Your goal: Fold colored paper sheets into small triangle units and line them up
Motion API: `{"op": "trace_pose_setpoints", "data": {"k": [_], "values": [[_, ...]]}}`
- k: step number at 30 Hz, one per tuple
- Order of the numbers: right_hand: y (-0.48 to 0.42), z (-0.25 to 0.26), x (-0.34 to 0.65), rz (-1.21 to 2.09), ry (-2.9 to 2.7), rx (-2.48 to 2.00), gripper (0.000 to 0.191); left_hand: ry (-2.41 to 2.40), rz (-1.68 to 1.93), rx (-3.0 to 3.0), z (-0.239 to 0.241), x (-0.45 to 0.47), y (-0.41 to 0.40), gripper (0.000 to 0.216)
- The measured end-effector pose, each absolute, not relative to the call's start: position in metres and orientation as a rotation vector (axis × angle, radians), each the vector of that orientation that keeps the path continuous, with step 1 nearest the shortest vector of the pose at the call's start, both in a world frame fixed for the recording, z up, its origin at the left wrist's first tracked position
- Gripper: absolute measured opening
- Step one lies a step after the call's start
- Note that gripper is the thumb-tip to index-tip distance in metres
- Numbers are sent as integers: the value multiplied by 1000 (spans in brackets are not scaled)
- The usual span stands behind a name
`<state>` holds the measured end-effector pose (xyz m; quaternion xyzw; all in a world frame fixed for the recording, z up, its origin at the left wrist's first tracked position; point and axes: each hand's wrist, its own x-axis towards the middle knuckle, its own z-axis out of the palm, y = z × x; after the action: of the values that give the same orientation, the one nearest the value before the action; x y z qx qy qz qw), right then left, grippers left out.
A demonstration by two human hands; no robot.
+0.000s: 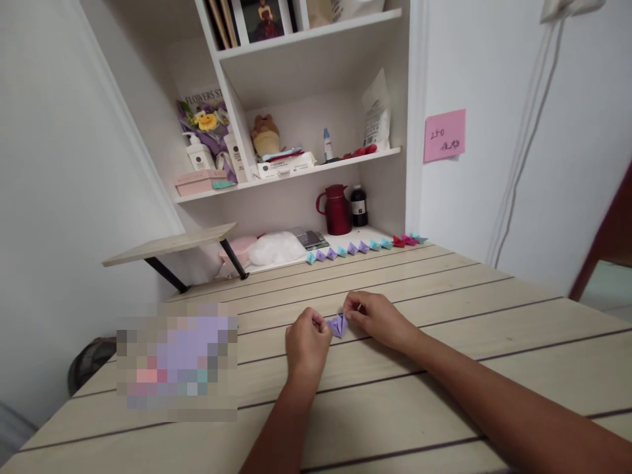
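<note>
Planked table [375,421] spreading out | purple paper [338,326] sitting on it | left hand [307,343], nearly closed, pinching paper's nine o'clock edge; right hand [381,320] likewise at two | uneven tugging could be tearing folds

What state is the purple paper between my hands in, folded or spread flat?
Folded: the purple paper shows pointed, overlapping flaps, pinched between the left hand and right hand.

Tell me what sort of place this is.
Probably a desk or craft spot in a home: a pale, dark-lined table before white shelves holding a plush toy and a red jug.
</note>
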<state>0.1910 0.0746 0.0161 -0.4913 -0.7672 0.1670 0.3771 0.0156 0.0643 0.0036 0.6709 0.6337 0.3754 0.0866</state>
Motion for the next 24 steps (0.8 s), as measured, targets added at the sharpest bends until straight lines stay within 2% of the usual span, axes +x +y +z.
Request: {"op": "trace_pose_setpoints", "data": {"k": [3,9,15,24], "values": [[71,18,187,496,-1950,-1249,9,1899,1082,2009,8,18,60,11],[63,24,177,504,-1942,-1268,24,1910,1028,2039,13,22,55,8],[63,20,175,537,-1881,-1268,7,1920,1014,2059,13,23,53,9],[72,13,178,573,-1927,-1197,22,1971,956,2047,16,24,52,9]]}}
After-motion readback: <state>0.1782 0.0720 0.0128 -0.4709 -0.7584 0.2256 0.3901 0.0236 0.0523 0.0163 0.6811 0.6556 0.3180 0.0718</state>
